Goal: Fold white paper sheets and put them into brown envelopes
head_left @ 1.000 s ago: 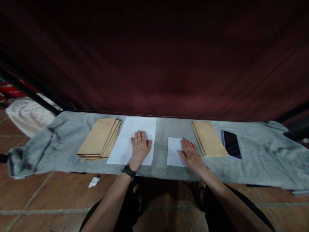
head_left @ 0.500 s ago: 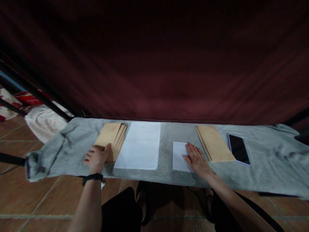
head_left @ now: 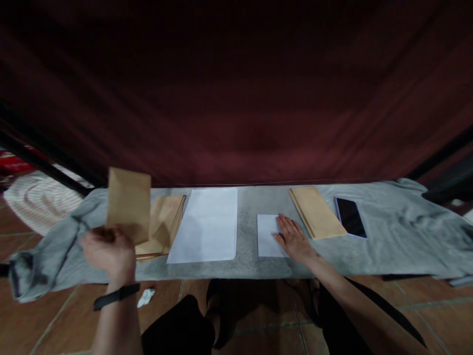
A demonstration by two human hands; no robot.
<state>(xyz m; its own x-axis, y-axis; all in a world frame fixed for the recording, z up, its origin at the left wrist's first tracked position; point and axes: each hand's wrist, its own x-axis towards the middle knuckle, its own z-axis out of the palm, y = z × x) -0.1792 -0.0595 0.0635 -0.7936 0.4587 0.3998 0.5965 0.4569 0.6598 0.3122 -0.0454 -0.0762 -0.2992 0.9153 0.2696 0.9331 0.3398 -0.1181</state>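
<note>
My left hand (head_left: 111, 249), a little blurred, is closed on the lower end of a brown envelope (head_left: 129, 202) and holds it raised at the left. Behind it, partly covered, lies a stack of brown envelopes (head_left: 168, 217) on the grey cloth. Just right of the stack rest white paper sheets (head_left: 207, 224). My right hand (head_left: 293, 239) lies flat, fingers stretched, over the right side of a smaller white paper (head_left: 266, 236). To the right of that hand are a few more brown envelopes (head_left: 318, 212).
A phone (head_left: 351, 218) lies right of the right-hand envelopes, touching their corner. Grey cloth (head_left: 399, 231) covers the narrow surface, with a dark red curtain (head_left: 236, 98) behind. A striped cloth (head_left: 44, 202) hangs at the left; a white scrap (head_left: 146, 297) lies on the tiled floor.
My left hand has moved from the white sheets left to the envelope stack, then lifted one envelope off it. My right hand has stayed on the smaller paper.
</note>
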